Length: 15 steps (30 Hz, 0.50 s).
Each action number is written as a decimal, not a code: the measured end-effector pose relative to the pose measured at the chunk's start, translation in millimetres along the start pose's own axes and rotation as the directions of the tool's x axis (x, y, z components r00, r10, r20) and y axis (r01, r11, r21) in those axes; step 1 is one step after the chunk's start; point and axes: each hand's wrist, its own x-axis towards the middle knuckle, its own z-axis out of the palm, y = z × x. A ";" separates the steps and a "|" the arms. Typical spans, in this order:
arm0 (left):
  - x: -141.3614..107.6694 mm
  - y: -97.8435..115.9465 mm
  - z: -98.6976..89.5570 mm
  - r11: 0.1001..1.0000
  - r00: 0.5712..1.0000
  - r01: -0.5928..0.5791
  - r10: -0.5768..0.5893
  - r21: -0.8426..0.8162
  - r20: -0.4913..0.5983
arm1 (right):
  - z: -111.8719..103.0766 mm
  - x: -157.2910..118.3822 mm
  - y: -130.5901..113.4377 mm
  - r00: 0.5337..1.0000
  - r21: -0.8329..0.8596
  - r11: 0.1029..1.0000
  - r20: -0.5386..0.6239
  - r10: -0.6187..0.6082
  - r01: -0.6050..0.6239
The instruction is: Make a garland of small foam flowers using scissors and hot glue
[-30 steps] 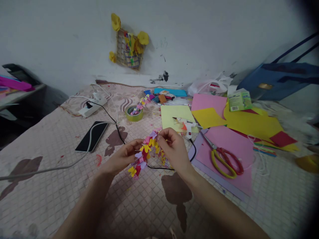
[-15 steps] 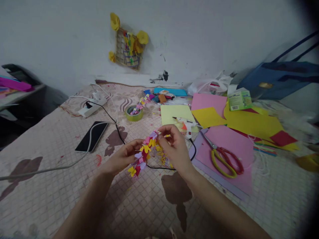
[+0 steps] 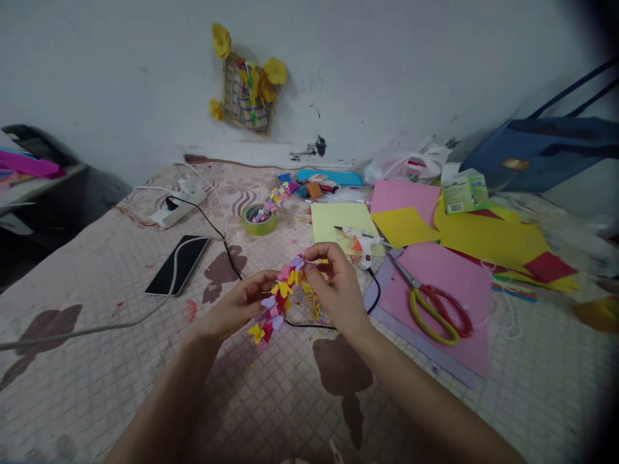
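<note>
A garland of small paper butterflies (image 3: 275, 308) in yellow, pink, lilac and dark red slants between my two hands, above the table. My left hand (image 3: 240, 303) grips its left side, with the fingertips partly behind the butterflies. At the upper end, my right hand (image 3: 335, 283) pinches the garland between thumb and forefinger. Beneath and behind it, a small heap of yellow paper pieces (image 3: 312, 301) shows on the cloth, partly covered by my right hand. Beyond my right hand a white glue gun (image 3: 365, 245) rests on a pale yellow sheet (image 3: 333, 222).
Scissors (image 3: 432, 312) lie on pink paper (image 3: 464, 348) at the right, near yellow sheets (image 3: 493, 241). A phone (image 3: 178, 265) and a power strip (image 3: 178, 209) with cables are at the left. Behind stands a tape roll (image 3: 260, 222) with another butterfly strip (image 3: 275, 200) on it.
Almost nothing differs. My right hand has shifted very slightly left at the upper end of the garland; the left hand keeps its hold.
</note>
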 end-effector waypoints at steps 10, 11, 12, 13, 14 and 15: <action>-0.3 0.7 0.9 1.000 1.000 0.007 -0.007 -0.011 0.004 | -0.9 0.0 -2.8 0.999 -0.011 1.000 0.034 -0.005 0.006; -0.3 0.5 0.7 1.000 1.000 0.011 -0.011 -0.010 0.007 | -1.1 0.2 -2.9 0.999 -0.011 1.000 0.036 -0.013 0.013; -0.2 0.2 0.4 1.000 1.000 0.014 -0.014 -0.009 0.010 | -1.2 0.5 -3.1 0.999 -0.012 1.000 0.038 -0.023 0.023; -0.1 -0.2 0.1 1.000 1.000 0.015 -0.015 -0.008 0.015 | -1.3 0.7 -3.1 0.999 -0.015 0.999 0.038 -0.033 0.033; 0.0 -0.5 -0.3 1.000 1.000 0.016 -0.015 -0.007 0.018 | -1.3 0.8 -3.2 0.998 -0.018 0.999 0.038 -0.040 0.041; 0.2 -0.8 -0.6 1.000 1.000 0.015 -0.015 -0.004 0.017 | -1.3 0.8 -3.1 0.998 -0.020 0.999 0.037 -0.042 0.043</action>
